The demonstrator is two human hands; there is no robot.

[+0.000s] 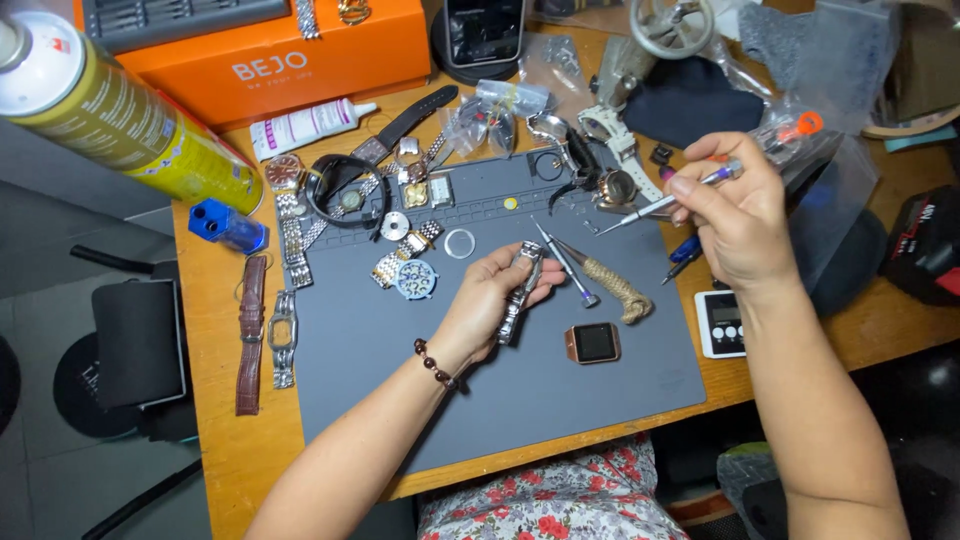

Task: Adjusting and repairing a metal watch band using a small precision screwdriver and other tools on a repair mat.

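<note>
Over the grey mat (500,400), left hand (490,300) curled around a steel bracelet (522,290), fingers pinching it along its length. Long axis near upright in view, tilted slightly: top end up by the fingertips and pointing away toward the back of the desk, bottom end hanging down past the palm toward the body. Held just above mid-mat, left of a small screwdriver (566,265) and a rope-wrapped tool (612,285) lying there. Right hand (740,225) raised over the mat's right edge, thumb and fingers pinched on a slim screwdriver (665,203); shaft running down-left, tip aimed toward the loose watch parts at the mat's far edge, well apart from the bracelet. Square watch (594,343) flat on the mat, just right of the bracelet's lower end. Brown strap (250,335) and more bracelets lined up off the mat's left side. Orange box (300,60) at the back, spray can (120,110) looming top left.
</note>
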